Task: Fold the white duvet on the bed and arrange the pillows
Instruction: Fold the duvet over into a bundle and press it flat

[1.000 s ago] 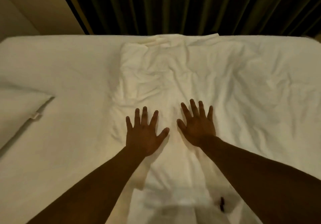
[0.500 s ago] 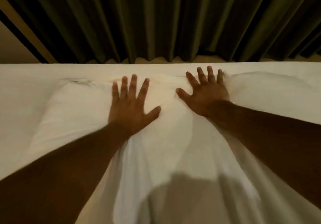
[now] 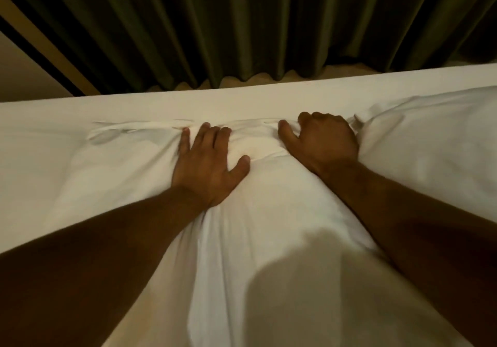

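1. Currently: both hands are at the far edge of the white duvet (image 3: 269, 225), which lies in a long strip across the bed (image 3: 242, 104) toward the dark curtain (image 3: 242, 23).
2. Left hand (image 3: 208, 163): fingers curled down into the duvet edge, looks like a grasp starting, not fully clenched.
3. Right hand (image 3: 321, 142): clenched on a bunch of the same edge.
4. Step, my read: gripping the far end to fold it.
5. Next: secure both grips, pull the edge nearward, keeping it square.
6. No pillows in view.
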